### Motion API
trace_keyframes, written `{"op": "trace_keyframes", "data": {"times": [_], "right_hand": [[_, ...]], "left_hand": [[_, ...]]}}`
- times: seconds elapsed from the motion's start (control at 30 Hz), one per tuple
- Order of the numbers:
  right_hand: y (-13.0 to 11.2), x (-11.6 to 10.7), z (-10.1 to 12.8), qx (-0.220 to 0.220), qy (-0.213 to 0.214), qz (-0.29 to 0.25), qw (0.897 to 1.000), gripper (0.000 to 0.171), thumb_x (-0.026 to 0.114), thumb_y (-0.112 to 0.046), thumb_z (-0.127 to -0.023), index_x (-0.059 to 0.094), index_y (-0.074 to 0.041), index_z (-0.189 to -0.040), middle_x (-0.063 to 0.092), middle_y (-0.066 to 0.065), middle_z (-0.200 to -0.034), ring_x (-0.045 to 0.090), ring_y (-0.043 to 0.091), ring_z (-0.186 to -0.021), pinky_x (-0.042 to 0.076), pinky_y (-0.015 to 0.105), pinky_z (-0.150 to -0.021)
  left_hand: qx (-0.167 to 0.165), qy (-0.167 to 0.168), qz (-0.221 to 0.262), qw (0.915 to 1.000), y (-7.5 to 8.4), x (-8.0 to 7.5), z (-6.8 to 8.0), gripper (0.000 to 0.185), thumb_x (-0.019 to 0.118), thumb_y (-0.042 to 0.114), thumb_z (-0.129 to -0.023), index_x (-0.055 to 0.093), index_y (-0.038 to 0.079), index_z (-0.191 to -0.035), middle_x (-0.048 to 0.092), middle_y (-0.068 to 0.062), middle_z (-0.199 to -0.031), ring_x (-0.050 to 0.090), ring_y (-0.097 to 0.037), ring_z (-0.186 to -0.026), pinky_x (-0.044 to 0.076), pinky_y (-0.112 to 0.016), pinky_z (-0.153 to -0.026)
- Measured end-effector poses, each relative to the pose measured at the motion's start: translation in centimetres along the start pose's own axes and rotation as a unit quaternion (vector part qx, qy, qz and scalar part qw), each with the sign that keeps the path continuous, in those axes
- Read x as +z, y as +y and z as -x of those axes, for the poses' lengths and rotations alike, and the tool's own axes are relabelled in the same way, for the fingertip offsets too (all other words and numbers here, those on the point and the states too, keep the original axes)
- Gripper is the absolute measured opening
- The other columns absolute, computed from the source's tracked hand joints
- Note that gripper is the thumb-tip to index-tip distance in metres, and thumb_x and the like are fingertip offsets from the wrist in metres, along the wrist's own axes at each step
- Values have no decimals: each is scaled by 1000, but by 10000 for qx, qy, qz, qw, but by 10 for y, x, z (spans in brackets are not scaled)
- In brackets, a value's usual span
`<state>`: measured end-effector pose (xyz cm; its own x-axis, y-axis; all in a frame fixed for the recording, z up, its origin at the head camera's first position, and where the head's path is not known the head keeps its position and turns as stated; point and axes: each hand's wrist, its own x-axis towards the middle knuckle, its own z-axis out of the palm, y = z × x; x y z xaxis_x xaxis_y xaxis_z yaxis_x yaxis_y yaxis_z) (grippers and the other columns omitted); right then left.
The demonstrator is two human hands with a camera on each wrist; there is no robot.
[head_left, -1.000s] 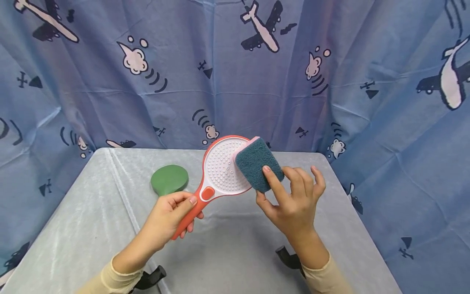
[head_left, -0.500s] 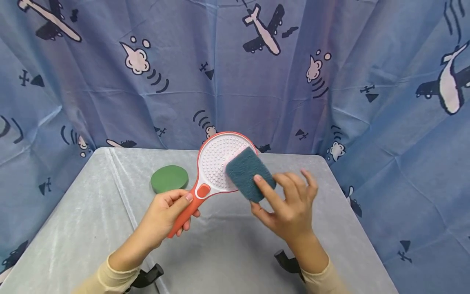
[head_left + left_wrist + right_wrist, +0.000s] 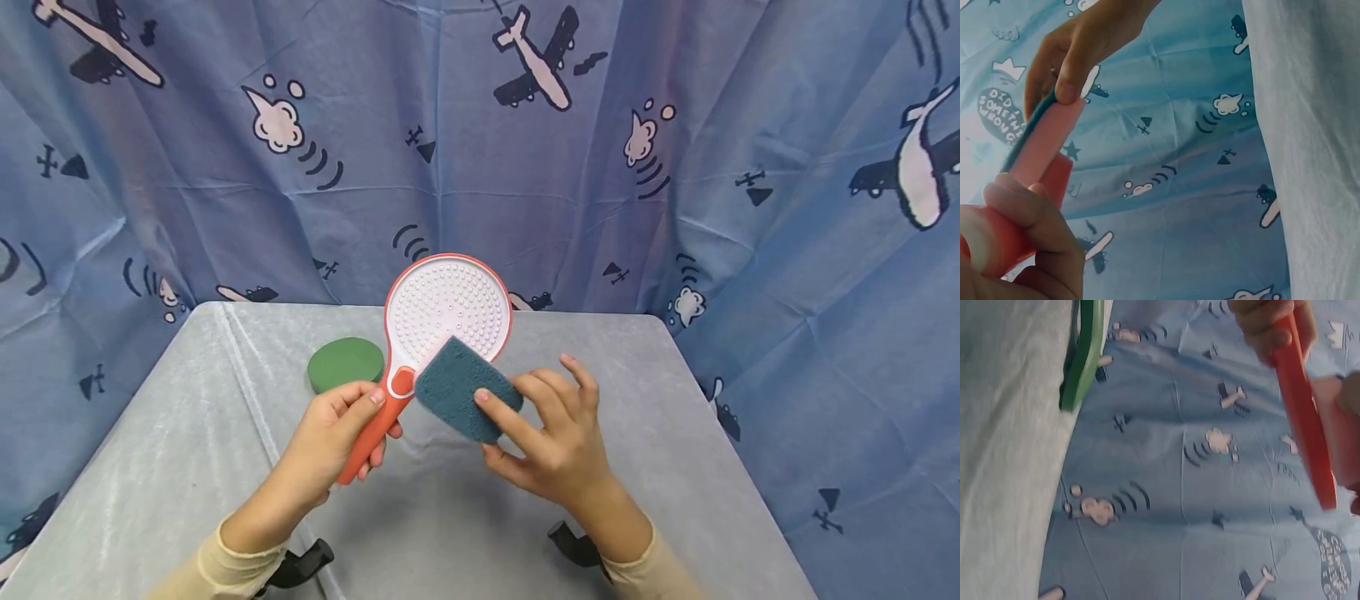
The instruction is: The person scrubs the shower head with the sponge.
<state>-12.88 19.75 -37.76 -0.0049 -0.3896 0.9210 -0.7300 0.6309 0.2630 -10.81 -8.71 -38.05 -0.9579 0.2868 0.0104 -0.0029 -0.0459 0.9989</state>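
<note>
My left hand (image 3: pixel 330 442) grips the orange handle of a handheld shower head (image 3: pixel 442 300), its thumb below the orange button. The white round face, dotted with small nozzles, is turned toward me and held above the table. A sponge (image 3: pixel 457 387) with a dark green scouring side is pinched by my right hand (image 3: pixel 558 442) between thumb and fingers. It covers the lower right of the face near the neck. Its pink side (image 3: pixel 1047 144) faces the shower head in the left wrist view; exact contact is hidden. The right wrist view shows the shower head edge-on, its orange rim (image 3: pixel 1300 419) nearest.
A green round-headed thing (image 3: pixel 345 364) lies on the grey cloth-covered table (image 3: pixel 660 417), behind my left hand. Its lower part is hidden in the head view. A blue curtain (image 3: pixel 465 150) printed with airplanes hangs around the back and sides.
The sponge has slid down and left across the face toward the neck, my right hand moving with it. The shower head has shifted slightly left and up, tilting more upright, uncovering its upper face.
</note>
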Motion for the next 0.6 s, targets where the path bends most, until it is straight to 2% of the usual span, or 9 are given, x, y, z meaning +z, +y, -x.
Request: {"op": "trace_keyframes", "data": {"times": [0.07,0.17,0.27,0.33,0.47,0.53,0.6], "right_hand": [[6,-2,0,392,311,230,9985,34,69,-29,-83,77,-11,-110,65,19,-96,55,37,-88,36,64,-99],[16,-9,-1,1028,719,492,9909,34,71,-28,-82,77,-10,-110,63,21,-96,54,39,-87,35,63,-100],[17,-11,-2,1259,832,546,9870,35,72,-29,-82,77,-9,-110,63,22,-97,54,40,-86,34,62,-100],[13,-10,-3,1112,816,401,9896,34,72,-30,-81,77,-9,-108,63,22,-95,54,39,-85,35,62,-99],[2,-7,-5,371,399,-7,9985,34,70,-32,-83,77,-10,-108,63,20,-92,53,37,-86,38,62,-95],[-1,-8,-6,23,201,-167,9997,34,69,-33,-84,76,-11,-108,63,19,-92,54,37,-87,38,62,-94],[-1,-8,-8,-109,165,-171,9997,33,67,-34,-84,76,-13,-109,63,18,-92,54,36,-87,38,62,-96]], "left_hand": [[67,9,16,10000,1,-1,1,31,53,26,-108,58,-5,-108,70,-7,-80,57,-13,-47,44,-25,-35],[140,-12,30,9999,3,0,2,29,54,24,-108,57,-4,-108,70,-7,-80,56,-13,-47,43,-25,-34],[195,34,53,9998,5,2,4,28,55,23,-107,58,-5,-110,70,-7,-80,56,-12,-48,43,-24,-35],[296,129,89,9994,4,2,6,28,55,22,-107,58,-5,-111,70,-7,-80,56,-13,-48,45,-25,-36],[593,353,265,9973,3,3,8,25,53,19,-108,58,-5,-112,71,-7,-79,57,-13,-49,48,-27,-37],[712,393,365,9960,3,3,8,24,52,19,-108,59,-4,-111,71,-7,-80,58,-12,-49,48,-27,-37],[828,411,486,9945,2,4,8,21,52,18,-108,60,-1,-110,72,-7,-80,58,-12,-49,49,-26,-38]]}}
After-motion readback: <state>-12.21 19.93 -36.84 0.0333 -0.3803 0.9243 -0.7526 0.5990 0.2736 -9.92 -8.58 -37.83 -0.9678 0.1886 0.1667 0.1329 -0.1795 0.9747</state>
